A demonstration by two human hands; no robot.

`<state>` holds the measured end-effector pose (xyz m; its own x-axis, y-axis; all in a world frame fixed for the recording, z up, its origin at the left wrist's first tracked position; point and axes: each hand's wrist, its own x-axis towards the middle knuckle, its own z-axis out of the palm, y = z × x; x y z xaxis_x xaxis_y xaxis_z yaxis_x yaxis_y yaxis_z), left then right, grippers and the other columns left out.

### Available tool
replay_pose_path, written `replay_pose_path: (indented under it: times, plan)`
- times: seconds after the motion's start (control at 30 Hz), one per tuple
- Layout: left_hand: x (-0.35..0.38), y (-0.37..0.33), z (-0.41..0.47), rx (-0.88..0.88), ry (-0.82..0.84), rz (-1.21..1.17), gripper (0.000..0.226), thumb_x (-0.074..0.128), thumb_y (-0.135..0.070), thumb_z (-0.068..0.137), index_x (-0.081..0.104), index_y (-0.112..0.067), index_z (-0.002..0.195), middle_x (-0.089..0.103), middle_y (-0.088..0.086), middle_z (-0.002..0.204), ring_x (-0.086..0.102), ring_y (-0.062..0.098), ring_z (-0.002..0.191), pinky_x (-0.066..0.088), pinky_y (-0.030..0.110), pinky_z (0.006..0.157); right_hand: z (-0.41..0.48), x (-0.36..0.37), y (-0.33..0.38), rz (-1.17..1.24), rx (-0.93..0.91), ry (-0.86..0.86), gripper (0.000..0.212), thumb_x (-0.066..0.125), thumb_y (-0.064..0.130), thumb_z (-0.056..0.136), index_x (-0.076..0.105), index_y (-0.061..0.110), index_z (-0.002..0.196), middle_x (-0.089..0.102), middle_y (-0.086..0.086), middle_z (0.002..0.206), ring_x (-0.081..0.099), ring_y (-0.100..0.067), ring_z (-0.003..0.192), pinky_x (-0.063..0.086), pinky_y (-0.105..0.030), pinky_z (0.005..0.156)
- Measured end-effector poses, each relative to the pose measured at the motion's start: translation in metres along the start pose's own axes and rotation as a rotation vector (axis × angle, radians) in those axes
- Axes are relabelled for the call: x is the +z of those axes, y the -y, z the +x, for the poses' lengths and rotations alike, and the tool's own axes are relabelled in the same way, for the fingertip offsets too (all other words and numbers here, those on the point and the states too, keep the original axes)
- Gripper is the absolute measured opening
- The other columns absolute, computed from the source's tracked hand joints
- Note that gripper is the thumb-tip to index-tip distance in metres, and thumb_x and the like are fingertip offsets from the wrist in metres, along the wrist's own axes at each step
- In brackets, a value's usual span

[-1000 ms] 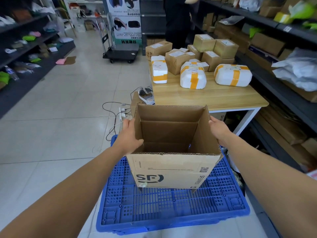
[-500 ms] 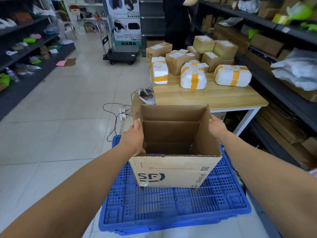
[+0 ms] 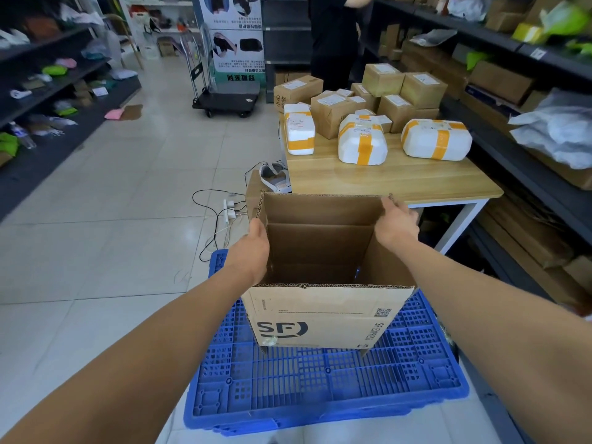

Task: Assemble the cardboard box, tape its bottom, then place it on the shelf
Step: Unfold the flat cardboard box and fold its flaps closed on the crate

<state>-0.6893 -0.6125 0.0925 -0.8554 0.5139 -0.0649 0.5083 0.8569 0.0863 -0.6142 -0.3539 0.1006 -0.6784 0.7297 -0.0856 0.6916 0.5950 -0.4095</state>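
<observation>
You have the open brown corrugated cardboard box (image 3: pixel 323 312) at frame centre, standing over the blue slatted plastic pallet (image 3: pixel 320 389); your left hand (image 3: pixel 250 251) clamps its left wall, your right hand (image 3: pixel 395 224) grips the right wall's far corner (nearer the dark metal shelf (image 3: pixel 528 168) at right).
</observation>
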Motion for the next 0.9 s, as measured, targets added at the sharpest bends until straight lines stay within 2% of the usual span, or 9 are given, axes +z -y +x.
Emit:
replay_pose_path:
  times: [0.07,0.13,0.33,0.43,0.57,0.67,0.77,0.83,0.9]
  plan:
    - [0.002,0.004,0.0,-0.001,-0.011,-0.018,0.065,0.06,0.009,0.079,0.028,-0.001,0.135,0.028,0.014,0.136,0.051,0.02,0.065,0.048,0.027,0.057,0.001,0.004,0.015,-0.112,-0.078,0.043,0.053,0.039,0.015,0.097,0.034,0.031,0.147,0.012,-0.008,0.161,0.008,-0.036,0.145,0.019,-0.051,0.116]
    - [0.004,0.009,0.001,-0.007,-0.03,-0.042,0.069,0.058,0.008,0.08,0.024,-0.003,0.138,0.027,0.012,0.139,0.056,0.022,0.065,0.05,0.028,0.055,0.004,0.007,0.026,-0.188,-0.091,0.115,0.051,0.038,0.024,0.099,0.03,0.037,0.147,0.002,-0.006,0.161,0.001,-0.036,0.146,0.013,-0.052,0.117]
    - [0.016,0.019,0.004,-0.068,-0.062,-0.27,0.067,0.058,0.003,0.082,0.027,-0.014,0.138,0.035,0.009,0.13,0.06,0.025,0.071,0.057,0.036,0.06,0.023,0.005,0.036,-0.331,-0.035,0.225,0.069,0.039,0.013,0.097,0.011,0.049,0.149,-0.009,-0.002,0.16,-0.001,-0.039,0.145,0.017,-0.057,0.111]
    - [0.015,0.015,0.007,-0.064,-0.045,-0.271,0.061,0.056,0.004,0.082,0.031,-0.012,0.136,0.039,0.01,0.127,0.06,0.025,0.074,0.058,0.038,0.062,0.03,0.002,0.04,-0.342,-0.028,0.244,0.076,0.04,0.008,0.094,0.006,0.049,0.149,-0.01,-0.003,0.16,-0.004,-0.037,0.145,0.022,-0.055,0.109]
    - [0.019,0.0,0.01,0.063,0.071,-0.345,0.066,0.056,-0.002,0.084,0.027,-0.013,0.142,0.032,0.009,0.138,0.062,0.027,0.086,0.058,0.04,0.071,0.038,0.012,0.041,-0.148,-0.047,0.314,0.077,0.036,0.005,0.093,0.003,0.045,0.151,-0.016,-0.01,0.16,-0.009,-0.037,0.147,0.02,-0.047,0.118]
    - [0.025,-0.016,0.012,0.086,0.195,-0.505,0.073,0.058,-0.016,0.089,0.017,-0.014,0.15,0.021,0.009,0.147,0.057,0.025,0.099,0.053,0.029,0.081,0.039,0.016,0.031,0.086,-0.104,0.28,0.069,0.04,0.008,0.096,0.012,0.035,0.153,-0.004,-0.015,0.16,0.002,-0.037,0.147,0.027,-0.042,0.117]
    - [0.023,-0.013,0.019,0.004,0.343,-0.673,0.073,0.057,-0.032,0.093,0.017,-0.013,0.151,0.022,0.009,0.152,0.039,0.03,0.13,0.037,0.041,0.105,0.034,0.008,0.01,0.197,-0.114,0.359,0.07,0.044,0.014,0.099,0.007,0.036,0.153,-0.009,-0.015,0.16,0.023,-0.035,0.143,0.041,-0.037,0.104]
    - [0.024,-0.004,0.022,-0.017,0.452,-0.741,0.066,0.052,-0.032,0.096,0.02,-0.016,0.15,0.029,0.007,0.153,0.038,0.029,0.134,0.034,0.043,0.11,0.03,0.004,-0.004,0.217,-0.089,0.397,0.074,0.047,0.021,0.099,0.0,0.037,0.153,0.0,-0.017,0.16,0.035,-0.036,0.137,0.041,-0.036,0.098]
    - [0.028,0.001,0.023,-0.022,0.562,-0.698,0.063,0.05,-0.022,0.097,0.019,-0.018,0.151,0.029,0.004,0.155,0.036,0.028,0.136,0.033,0.043,0.111,0.025,0.002,-0.013,0.203,-0.079,0.42,0.081,0.051,0.031,0.097,-0.007,0.033,0.153,0.011,-0.024,0.155,0.034,-0.039,0.136,0.037,-0.039,0.102]
